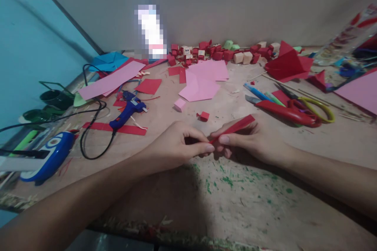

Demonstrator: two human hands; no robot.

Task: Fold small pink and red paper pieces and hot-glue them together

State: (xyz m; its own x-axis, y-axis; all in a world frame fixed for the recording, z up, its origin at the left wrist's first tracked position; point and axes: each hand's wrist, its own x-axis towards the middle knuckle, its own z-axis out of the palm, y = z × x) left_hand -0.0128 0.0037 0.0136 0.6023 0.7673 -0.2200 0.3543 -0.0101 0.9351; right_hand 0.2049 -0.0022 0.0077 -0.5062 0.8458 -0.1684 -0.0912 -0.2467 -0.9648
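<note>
A narrow red paper strip (238,125) stretches between my two hands above the table. My left hand (179,145) pinches its near left end between thumb and fingertips. Thumb and fingers of my right hand (250,139) close on the strip further along, and its far end sticks up past them. Just beyond my fingers lie a small red paper cube (204,116) and a small pink paper cube (180,104). To the left, a blue glue gun (128,111) rests across a flat red strip (132,129).
Red-handled scissors (288,111) and yellow-handled scissors (318,108) lie at right with pens. Pink sheets (203,80) lie ahead. Several small paper cubes (218,55) line the wall beside a blurred bright screen (151,31). A black cable (81,141) loops near a blue-and-white device (55,153).
</note>
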